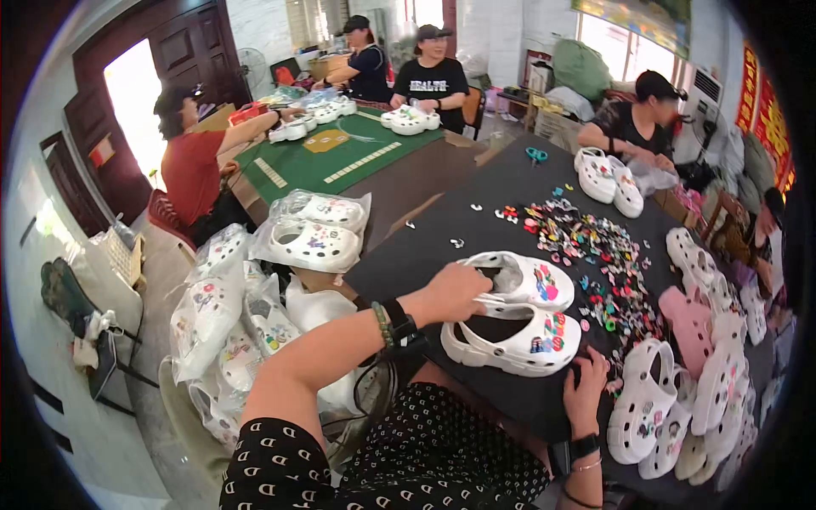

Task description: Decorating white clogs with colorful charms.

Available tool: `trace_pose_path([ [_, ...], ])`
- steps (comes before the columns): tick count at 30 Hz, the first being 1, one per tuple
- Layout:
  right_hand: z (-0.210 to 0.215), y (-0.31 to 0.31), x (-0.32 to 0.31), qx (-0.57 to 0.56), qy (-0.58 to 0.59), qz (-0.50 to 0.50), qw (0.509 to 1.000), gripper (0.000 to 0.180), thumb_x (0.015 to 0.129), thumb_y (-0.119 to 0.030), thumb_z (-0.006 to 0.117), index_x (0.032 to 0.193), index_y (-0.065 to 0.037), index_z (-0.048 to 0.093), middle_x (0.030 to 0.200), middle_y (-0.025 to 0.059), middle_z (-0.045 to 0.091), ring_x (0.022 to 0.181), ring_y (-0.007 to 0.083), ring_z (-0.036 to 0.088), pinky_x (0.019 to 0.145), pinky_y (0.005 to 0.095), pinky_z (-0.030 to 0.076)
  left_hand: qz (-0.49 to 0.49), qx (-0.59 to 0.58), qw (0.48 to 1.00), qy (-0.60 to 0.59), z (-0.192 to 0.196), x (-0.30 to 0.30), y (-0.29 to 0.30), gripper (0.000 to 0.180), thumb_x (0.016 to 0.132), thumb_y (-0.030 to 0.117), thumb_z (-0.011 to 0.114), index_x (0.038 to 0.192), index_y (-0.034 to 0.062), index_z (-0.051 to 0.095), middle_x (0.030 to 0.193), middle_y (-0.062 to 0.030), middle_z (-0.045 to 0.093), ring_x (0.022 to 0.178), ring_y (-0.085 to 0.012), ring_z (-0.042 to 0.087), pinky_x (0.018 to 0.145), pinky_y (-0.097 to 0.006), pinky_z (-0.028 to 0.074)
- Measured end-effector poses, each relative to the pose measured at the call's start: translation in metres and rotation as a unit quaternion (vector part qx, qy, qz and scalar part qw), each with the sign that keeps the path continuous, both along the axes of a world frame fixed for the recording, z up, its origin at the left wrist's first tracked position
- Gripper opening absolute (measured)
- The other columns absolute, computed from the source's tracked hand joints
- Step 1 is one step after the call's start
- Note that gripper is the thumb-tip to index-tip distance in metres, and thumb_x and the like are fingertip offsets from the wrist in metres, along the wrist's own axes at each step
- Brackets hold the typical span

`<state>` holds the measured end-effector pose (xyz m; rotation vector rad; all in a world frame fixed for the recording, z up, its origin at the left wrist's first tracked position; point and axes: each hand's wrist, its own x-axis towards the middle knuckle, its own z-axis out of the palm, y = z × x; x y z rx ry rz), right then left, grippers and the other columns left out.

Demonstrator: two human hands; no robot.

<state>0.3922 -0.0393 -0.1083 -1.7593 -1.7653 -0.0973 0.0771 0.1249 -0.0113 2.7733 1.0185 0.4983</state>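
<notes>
The landmark here is the pair of white clogs (518,314) lying side by side on the black counter (442,246), just in front of the person's lap. Nearest the camera, the right hand (588,381) rests flat on the counter at the near clog's toe end, its fingers (595,361) spread and gripping nothing; it seems placed there to brace the shoe and stay close to the loose pieces. The left hand (455,293) comes in over the heel end of the pair, a dark watch and bead bracelet on its wrist; its fingers are curled shut around the rim and strap at the heel of the farther clog, apparently holding the shoe steady and open. Both clogs already carry coloured charms on their toes.

Right of the pair, finished white and pink clogs (688,382) lie heaped along the counter edge, probably set aside as done. Just beyond the pair a scatter of small coloured charms (595,255) spreads over the dark cloth, within easy reach. Left of the pair, off the counter, bagged white clogs (310,234) pile up in clear plastic. Farther beyond, blue scissors (535,155) lie near a seated person handling more white clogs (608,178). Farthest off, three people work around a green table (340,157).
</notes>
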Motion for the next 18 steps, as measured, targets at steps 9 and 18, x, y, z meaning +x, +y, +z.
trace_pose_path([
  [9, 0.013, -0.006, -0.006, -0.034, 0.005, -0.017, 0.999, 0.026, 0.079, -0.002, 0.062, 0.105, -0.003, 0.057, 0.132, 0.0203, 0.047, 0.126, 0.0407, 0.040, 0.106, 0.0494, 0.031, 0.128, 0.051, 0.984, -0.112, 0.019, -0.049, 0.032, 0.028, 0.074, 0.029, 0.073, 0.087, 0.0064, 0.065, 0.083, -0.0165, 0.065, 0.084, -0.0377, 0.062, 0.071, -0.047, 0.049],
  [18, 0.026, 0.003, -0.014, -0.028, 0.006, -0.025, 0.999, 0.029, 0.074, -0.003, 0.064, 0.102, -0.008, 0.059, 0.130, 0.0155, 0.050, 0.127, 0.0401, 0.041, 0.105, 0.0508, 0.034, 0.361, 0.169, 0.913, -0.086, 0.004, -0.235, 0.259, 0.035, 0.081, 0.030, 0.067, 0.106, 0.0047, 0.066, 0.106, -0.0143, 0.066, 0.098, -0.0335, 0.062, 0.085, -0.043, 0.049],
])
